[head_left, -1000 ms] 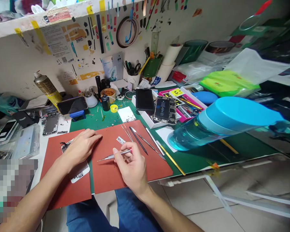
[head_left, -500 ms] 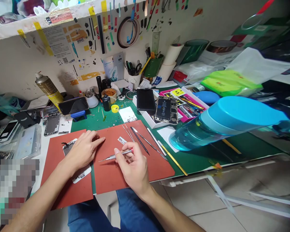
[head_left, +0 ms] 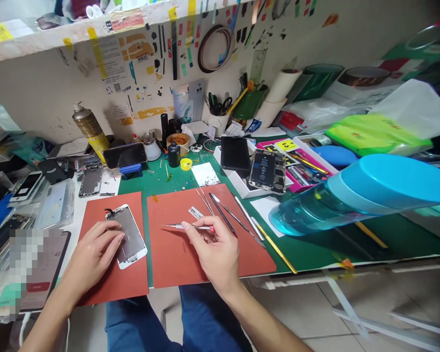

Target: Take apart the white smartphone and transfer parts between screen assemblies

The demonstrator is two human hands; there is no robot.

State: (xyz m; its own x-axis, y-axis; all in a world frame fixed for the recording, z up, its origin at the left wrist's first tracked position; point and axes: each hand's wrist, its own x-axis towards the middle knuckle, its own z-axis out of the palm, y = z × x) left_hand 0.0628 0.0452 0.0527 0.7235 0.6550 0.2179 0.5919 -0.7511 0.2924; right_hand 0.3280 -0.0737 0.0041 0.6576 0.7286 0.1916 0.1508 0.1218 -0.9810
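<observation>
My left hand [head_left: 98,250] is at the left side of a white-framed phone screen [head_left: 132,240], its fingers and thumb bent close together over the grey back. What is between those fingertips, if anything, is too small or hidden to make out. A short black flex cable sticks out at the screen's top left. My right hand [head_left: 215,249] holds a slim silver precision screwdriver [head_left: 176,226] with a red end, its tip pointing left above the larger red mat [head_left: 205,264]. Tweezers [head_left: 204,199], a black pry stick [head_left: 223,215] and a small metal piece [head_left: 195,212] lie beyond the right hand.
A smaller red mat [head_left: 132,283] lies under the screen. To the right are a gold pen-like tool [head_left: 276,247] and a large blue water bottle [head_left: 315,200]. An opened phone [head_left: 267,171] rests on a white box. Another phone [head_left: 124,155] leans in a blue stand.
My left hand has drawn back leftward from above the mat, uncovering more of the phone screen. My right hand still holds the screwdriver, now more level. The head view has shifted left.
</observation>
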